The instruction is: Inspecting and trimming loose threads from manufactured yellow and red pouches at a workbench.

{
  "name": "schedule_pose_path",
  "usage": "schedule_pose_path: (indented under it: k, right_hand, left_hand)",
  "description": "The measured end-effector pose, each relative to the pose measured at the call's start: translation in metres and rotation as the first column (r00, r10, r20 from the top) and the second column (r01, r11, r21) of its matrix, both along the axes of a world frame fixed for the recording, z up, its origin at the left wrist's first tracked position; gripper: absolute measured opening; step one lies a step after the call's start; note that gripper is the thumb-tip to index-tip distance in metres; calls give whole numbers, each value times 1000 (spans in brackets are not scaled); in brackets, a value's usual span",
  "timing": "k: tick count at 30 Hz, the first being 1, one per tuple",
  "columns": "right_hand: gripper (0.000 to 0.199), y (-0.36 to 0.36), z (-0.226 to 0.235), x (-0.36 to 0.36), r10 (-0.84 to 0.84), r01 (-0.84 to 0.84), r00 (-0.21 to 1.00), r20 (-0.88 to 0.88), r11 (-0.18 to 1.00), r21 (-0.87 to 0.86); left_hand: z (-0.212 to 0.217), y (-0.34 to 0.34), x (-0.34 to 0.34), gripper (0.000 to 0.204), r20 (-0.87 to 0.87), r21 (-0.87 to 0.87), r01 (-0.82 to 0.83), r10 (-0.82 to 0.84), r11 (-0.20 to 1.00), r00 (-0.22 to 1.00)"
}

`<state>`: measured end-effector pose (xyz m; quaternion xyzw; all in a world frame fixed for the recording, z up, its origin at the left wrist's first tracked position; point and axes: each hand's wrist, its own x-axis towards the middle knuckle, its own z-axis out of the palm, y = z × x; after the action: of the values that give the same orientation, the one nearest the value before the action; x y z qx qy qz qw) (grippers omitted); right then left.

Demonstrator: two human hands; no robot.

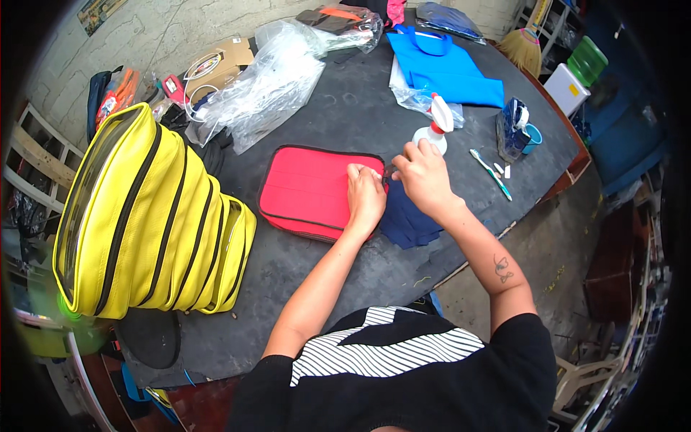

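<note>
A red zippered case with black edging lies flat on the dark table in front of me. My left hand rests on its right side, fingers bent and gripping near the edge. Close by, my right hand is closed in a pinch just off the case's upper right corner. Whatever lies between those fingertips is too small to make out. Under and beside my right hand lies a folded navy cloth. A white spray bottle with a red collar stands just beyond that hand.
Yellow nested zippered cases stand at the left. Clear plastic bags and a cardboard piece lie at the far left. A blue bag is at the back. At the right are a green-and-white pen-like item and a teal cup.
</note>
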<state>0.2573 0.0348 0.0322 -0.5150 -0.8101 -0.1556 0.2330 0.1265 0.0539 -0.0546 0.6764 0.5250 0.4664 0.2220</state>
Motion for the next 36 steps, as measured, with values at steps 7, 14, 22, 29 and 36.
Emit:
schedule_pose_path:
  k: [7, 14, 22, 29, 36]
  right_hand:
    - [10, 8, 8, -15, 0, -6, 942, 335, 1000, 16]
    - [10, 11, 8, -13, 16, -22, 939, 342, 1000, 13]
    - [17, -3, 12, -4, 24, -22, 998, 61, 999, -47]
    - [16, -3, 6, -7, 43, -31, 991, 124, 995, -92]
    - [14, -6, 8, -11, 56, -46, 991, 122, 995, -86]
  left_hand:
    - [0, -1, 1, 11, -33, -2, -15, 15, 1000, 999]
    - [-4, 2, 1, 11, 0, -9, -1, 1, 1000, 1000]
    - [-11, 10, -13, 9, 118, -71, 121, -112, 990, 987]
    - [-10, 9, -14, 9, 144, -76, 170, -158, 982, 977]
    - [-10, 7, -14, 7, 158, -70, 161, -149, 984, 976]
